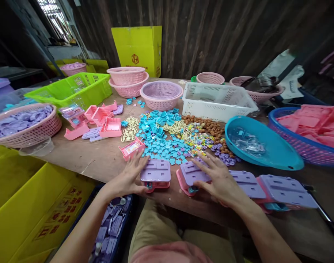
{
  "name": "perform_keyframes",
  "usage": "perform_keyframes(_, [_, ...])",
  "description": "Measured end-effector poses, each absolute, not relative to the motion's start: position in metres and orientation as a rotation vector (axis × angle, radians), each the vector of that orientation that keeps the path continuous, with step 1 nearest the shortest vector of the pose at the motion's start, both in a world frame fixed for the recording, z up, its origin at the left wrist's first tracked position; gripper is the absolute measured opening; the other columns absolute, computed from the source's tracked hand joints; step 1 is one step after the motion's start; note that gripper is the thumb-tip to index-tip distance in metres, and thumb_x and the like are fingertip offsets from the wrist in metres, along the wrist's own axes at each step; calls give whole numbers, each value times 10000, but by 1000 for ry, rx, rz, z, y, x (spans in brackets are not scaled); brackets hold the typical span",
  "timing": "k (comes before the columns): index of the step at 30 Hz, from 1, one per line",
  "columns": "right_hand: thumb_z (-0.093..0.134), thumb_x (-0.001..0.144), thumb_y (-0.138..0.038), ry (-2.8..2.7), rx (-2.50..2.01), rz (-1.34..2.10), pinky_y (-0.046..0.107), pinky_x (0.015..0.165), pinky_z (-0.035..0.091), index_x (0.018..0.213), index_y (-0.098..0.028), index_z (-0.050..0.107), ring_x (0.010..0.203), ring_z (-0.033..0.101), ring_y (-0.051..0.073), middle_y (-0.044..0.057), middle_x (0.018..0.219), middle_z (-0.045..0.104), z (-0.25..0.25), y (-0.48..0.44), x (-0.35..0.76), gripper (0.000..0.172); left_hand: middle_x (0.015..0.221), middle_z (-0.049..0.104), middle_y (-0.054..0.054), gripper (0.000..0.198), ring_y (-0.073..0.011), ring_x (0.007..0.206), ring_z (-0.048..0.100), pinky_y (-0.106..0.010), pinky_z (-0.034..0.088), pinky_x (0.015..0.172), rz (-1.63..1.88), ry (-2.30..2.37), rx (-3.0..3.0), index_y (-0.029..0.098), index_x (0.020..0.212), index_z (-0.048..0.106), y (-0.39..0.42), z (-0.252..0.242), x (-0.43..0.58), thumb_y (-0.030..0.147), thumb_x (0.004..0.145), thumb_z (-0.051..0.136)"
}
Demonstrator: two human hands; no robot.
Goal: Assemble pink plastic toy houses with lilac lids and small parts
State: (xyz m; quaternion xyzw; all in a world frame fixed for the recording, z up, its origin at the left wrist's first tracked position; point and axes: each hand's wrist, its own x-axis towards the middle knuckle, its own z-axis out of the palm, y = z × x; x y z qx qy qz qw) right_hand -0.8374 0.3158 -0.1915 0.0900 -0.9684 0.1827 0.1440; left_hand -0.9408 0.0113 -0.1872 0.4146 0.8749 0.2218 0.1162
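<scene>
My left hand [128, 179] grips the left side of a small pink toy case with a purple lid [156, 171], thumb at the near edge and fingers at the far corner. Across a short gap, my right hand [219, 179] reaches over a second purple-lidded toy case [190, 173], its thumb low on the front and its fingers spread over the top. That case sits slightly turned, and my hand hides its right part. Two more purple-lidded cases [289, 190] stand in a row to the right. An uncovered pink case [132, 148] lies beyond my left fingers.
Loose blue pieces [167, 144], brown pieces [208, 126] and purple bits are heaped ahead. A teal basin [282, 148] and white basket [217, 109] stand behind, right. Pink shells [112, 126] lie left. A yellow carton [27, 212] and a bin of purple parts [112, 226] are below the table.
</scene>
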Motion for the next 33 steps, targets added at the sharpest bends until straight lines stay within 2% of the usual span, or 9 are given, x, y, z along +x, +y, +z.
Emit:
perform_keyframes(2, [701, 719, -363, -2841, 171, 477, 542, 998, 395, 1295, -263, 504, 1270, 400, 311, 96, 1372, 479, -204, 312, -838, 618, 1537, 36, -176, 958, -375, 1401, 4, -625, 115, 1081, 453, 2693, 1259, 243, 1459, 99, 33, -184, -936, 499, 725, 660])
perform_keyframes(4, [711, 707, -379, -2817, 61, 453, 527, 971, 421, 1285, -218, 519, 1242, 421, 328, 130, 1349, 496, -213, 293, -839, 631, 1505, 188, -205, 927, -383, 1391, 118, -646, 116, 1068, 309, 2760, 1317, 209, 1448, 181, 59, -188, -929, 592, 722, 611])
perform_keyframes(8, [661, 757, -383, -2738, 87, 425, 505, 932, 438, 1328, -195, 466, 1243, 421, 329, 149, 1349, 493, -208, 273, -831, 631, 1370, 435, -216, 867, -369, 1314, 335, -609, 213, 1055, 161, 2818, 1419, 181, 1407, 314, 86, -202, -927, 653, 722, 556])
perform_keyframes(12, [458, 894, -355, -2501, -80, 364, 436, 868, 457, 1146, -208, 614, 1013, 582, 251, 106, 1092, 657, -190, 341, -800, 331, 1414, 381, -212, 871, -397, 1326, 294, -635, 207, 1038, 126, 2865, 1520, 194, 1388, 359, 89, -204, -932, 703, 700, 524])
perform_keyframes(14, [394, 908, -405, -2432, -396, 208, 461, 812, 459, 954, -186, 692, 857, 607, 266, 114, 915, 687, -189, 392, -779, 372, 1445, 337, -201, 891, -405, 1337, 263, -644, 185, 1039, 128, 2857, 1588, 209, 1401, 334, 95, -203, -931, 711, 691, 525])
perform_keyframes(21, [396, 860, -546, -2574, -814, -46, 572, 790, 433, 1135, -225, 630, 1110, 482, 381, 136, 1224, 586, -229, 431, -752, 483, 1360, 481, -105, 667, -298, 1227, 449, -531, 265, 1046, 134, 2653, 1615, 309, 1417, 277, 116, -198, -924, 499, 830, 532])
perform_keyframes(27, [397, 882, -523, -2480, -735, -19, 627, 816, 401, 1133, -222, 605, 1150, 460, 391, 160, 1234, 562, -226, 387, -766, 444, 1358, 462, -104, 627, -281, 1230, 437, -473, 330, 1033, 302, 2506, 1632, 282, 1397, 315, 99, -178, -950, 474, 837, 522])
perform_keyframes(30, [451, 892, -397, -2461, -539, 165, 502, 826, 448, 1074, -181, 611, 1040, 549, 315, 153, 1101, 606, -201, 388, -787, 325, 1214, 546, -89, 408, -228, 1070, 549, -379, 449, 905, 478, 2521, 1534, 239, 1275, 453, 117, -170, -977, 358, 885, 452])
perform_keyframes(33, [501, 866, -215, -2739, -156, 500, 326, 750, 480, 1017, -205, 616, 882, 607, 204, 74, 990, 631, -176, 383, -834, 191, 955, 619, -66, 223, -208, 873, 604, -333, 475, 781, 344, 2485, 1466, 191, 1022, 594, 152, -176, -1003, 199, 826, 487])
